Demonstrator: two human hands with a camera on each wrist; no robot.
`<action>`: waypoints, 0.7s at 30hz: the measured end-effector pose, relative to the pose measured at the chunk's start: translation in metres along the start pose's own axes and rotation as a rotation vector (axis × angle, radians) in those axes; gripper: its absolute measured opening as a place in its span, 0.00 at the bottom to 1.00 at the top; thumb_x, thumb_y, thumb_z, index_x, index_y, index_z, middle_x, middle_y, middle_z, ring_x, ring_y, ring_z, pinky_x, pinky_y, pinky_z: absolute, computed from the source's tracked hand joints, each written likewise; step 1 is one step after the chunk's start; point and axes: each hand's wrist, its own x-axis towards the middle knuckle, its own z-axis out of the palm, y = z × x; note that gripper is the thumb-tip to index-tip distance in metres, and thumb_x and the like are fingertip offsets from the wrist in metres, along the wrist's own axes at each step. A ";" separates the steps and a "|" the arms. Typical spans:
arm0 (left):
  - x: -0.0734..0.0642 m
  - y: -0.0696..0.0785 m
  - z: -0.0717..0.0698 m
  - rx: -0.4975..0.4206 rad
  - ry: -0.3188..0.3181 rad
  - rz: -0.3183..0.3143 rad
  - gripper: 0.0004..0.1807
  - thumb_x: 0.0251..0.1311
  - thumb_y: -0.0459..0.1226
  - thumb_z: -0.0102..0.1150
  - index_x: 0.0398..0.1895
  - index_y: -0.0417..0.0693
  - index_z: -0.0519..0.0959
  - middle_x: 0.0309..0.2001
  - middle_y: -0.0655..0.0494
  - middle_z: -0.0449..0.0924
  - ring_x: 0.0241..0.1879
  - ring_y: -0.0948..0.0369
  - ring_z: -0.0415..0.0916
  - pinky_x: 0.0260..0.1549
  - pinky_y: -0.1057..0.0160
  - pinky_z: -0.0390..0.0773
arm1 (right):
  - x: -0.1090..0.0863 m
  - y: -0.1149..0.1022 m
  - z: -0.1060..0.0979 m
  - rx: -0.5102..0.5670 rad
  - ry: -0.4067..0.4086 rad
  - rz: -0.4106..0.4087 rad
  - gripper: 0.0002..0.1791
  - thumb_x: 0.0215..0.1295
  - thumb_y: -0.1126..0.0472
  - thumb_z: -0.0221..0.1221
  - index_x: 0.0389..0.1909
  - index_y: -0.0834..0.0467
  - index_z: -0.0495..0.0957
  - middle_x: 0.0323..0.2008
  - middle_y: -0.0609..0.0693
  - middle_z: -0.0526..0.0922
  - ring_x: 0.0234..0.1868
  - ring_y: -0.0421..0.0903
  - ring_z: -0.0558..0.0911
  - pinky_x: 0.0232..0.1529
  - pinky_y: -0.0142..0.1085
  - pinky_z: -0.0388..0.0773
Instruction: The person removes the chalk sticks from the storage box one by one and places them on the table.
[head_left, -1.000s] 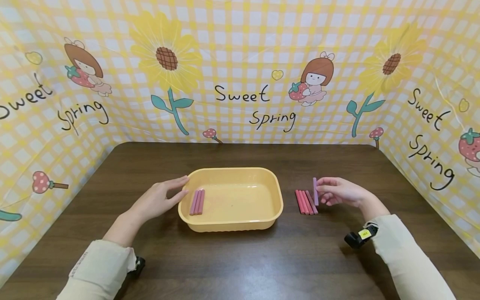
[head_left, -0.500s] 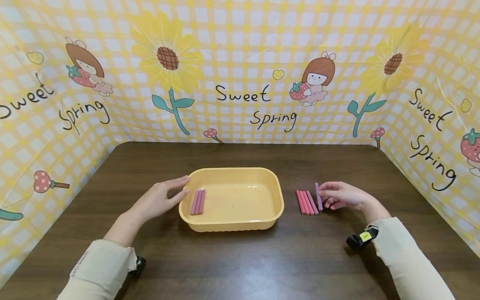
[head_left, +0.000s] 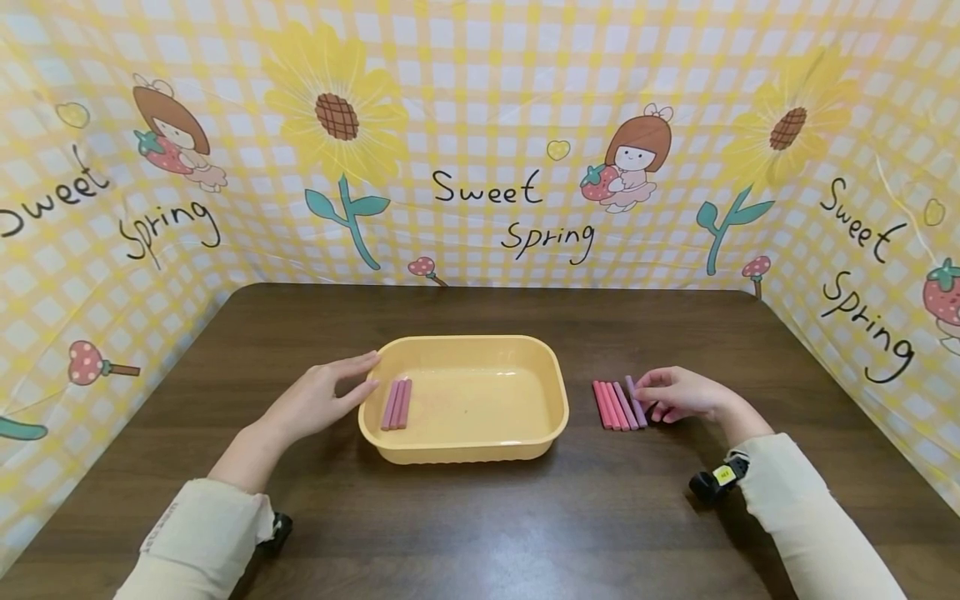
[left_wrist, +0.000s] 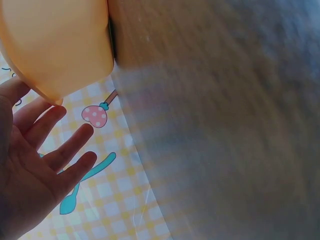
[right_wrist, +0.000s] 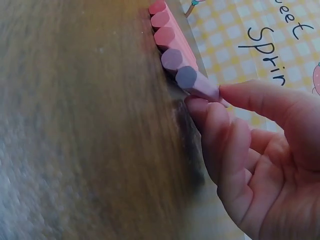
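Note:
My right hand (head_left: 688, 393) pinches a purple six-sided stick (right_wrist: 201, 86) between thumb and fingertips. The stick lies at the right end of a row of similar sticks, three red-pink ones (head_left: 609, 406) and one mauve stick (right_wrist: 174, 60). Its flat end faces the camera in the right wrist view. My left hand (head_left: 311, 404) rests with its fingertips at the left rim of a yellow tray (head_left: 472, 404); its fingers are extended and spread in the left wrist view. Inside the tray, three mauve-pink sticks (head_left: 397, 405) lie side by side near the left wall.
Everything stands on a dark brown wooden table (head_left: 480, 517). A yellow checked cloth (head_left: 480, 108) with printed flowers and lettering hangs behind and along both sides. Each wrist carries a black strap-on camera (head_left: 716, 482).
My right hand has lowered the purple stick and shifted slightly right, setting it alongside the row's right end. The left hand and tray have stayed in place.

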 end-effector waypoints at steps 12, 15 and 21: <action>0.001 -0.001 0.000 0.002 -0.003 -0.002 0.26 0.65 0.44 0.53 0.64 0.44 0.68 0.65 0.46 0.67 0.64 0.44 0.65 0.62 0.42 0.65 | -0.002 -0.001 -0.002 -0.022 0.004 0.006 0.20 0.68 0.55 0.52 0.49 0.69 0.71 0.31 0.46 0.81 0.26 0.37 0.77 0.27 0.28 0.78; 0.001 -0.001 0.000 0.002 -0.001 0.000 0.26 0.65 0.44 0.53 0.64 0.43 0.68 0.65 0.45 0.67 0.64 0.44 0.65 0.62 0.43 0.65 | -0.003 -0.004 -0.003 -0.033 0.008 0.001 0.20 0.68 0.55 0.52 0.49 0.69 0.71 0.32 0.47 0.81 0.27 0.37 0.77 0.28 0.29 0.78; 0.001 -0.001 0.000 -0.002 0.000 0.002 0.26 0.65 0.43 0.53 0.64 0.44 0.69 0.65 0.45 0.68 0.64 0.45 0.66 0.61 0.43 0.66 | -0.006 -0.020 -0.004 -0.077 0.011 -0.032 0.22 0.67 0.52 0.53 0.49 0.67 0.72 0.34 0.50 0.81 0.30 0.41 0.77 0.31 0.32 0.78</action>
